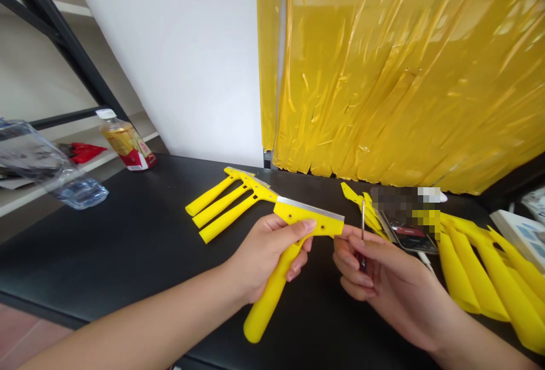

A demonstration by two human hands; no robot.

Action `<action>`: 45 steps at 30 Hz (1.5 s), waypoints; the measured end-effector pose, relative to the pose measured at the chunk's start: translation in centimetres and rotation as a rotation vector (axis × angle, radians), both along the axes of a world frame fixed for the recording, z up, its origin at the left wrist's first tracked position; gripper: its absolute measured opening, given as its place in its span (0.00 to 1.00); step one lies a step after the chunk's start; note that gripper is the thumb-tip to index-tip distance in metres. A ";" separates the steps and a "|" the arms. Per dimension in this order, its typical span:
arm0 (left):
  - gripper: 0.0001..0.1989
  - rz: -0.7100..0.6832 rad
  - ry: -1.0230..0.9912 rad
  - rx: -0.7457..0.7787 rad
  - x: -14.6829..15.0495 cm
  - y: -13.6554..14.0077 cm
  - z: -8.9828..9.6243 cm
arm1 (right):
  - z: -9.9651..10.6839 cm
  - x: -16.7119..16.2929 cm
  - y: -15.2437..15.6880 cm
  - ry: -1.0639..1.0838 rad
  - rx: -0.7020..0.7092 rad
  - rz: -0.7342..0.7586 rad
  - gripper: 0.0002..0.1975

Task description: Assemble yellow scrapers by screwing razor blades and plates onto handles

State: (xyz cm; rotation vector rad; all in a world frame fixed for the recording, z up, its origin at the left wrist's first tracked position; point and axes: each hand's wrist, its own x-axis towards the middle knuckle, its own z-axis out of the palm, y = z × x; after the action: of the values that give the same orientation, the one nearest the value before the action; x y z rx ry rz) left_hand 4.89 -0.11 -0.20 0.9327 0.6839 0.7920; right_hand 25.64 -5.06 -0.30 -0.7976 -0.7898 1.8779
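My left hand is closed around the neck of a yellow scraper, thumb flat on its head below the metal blade strip. The scraper's handle points down toward me, and small dark holes show in its head. My right hand is closed on a small screwdriver, its thin metal shaft upright and its dark handle mostly hidden by the fingers. Those fingertips are close to the right end of the scraper head; whether they touch it I cannot tell. Beyond my left hand, three more yellow scrapers lie side by side.
More yellow scrapers are piled at the right, around a phone with a white cable. A white box stands at the far right. Left are a drink bottle and a clear plastic bottle. Yellow plastic sheeting hangs behind the black table.
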 end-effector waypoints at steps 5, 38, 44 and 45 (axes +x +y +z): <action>0.18 -0.019 -0.022 0.006 0.1 -0.1 0.0 | -0.1 0.1 -0.1 0.008 0.015 0.026 0.11; 0.18 0.163 0.058 0.144 -2.2 2.5 1.2 | -2.1 3.7 3.0 -1.192 0.479 -0.226 0.18; 0.17 0.169 0.063 0.091 -2.0 2.5 0.8 | -1.7 3.9 3.2 -1.181 0.478 -0.260 0.16; 0.17 0.172 0.061 0.082 -2.0 2.5 0.8 | -1.4 3.8 3.1 -1.150 0.469 -0.290 0.17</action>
State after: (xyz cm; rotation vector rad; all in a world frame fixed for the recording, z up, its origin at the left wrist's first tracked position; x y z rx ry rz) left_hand 2.91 2.39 0.58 0.9843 0.7969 0.9524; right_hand 29.39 -1.91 -1.75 -1.5706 -1.6089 0.7858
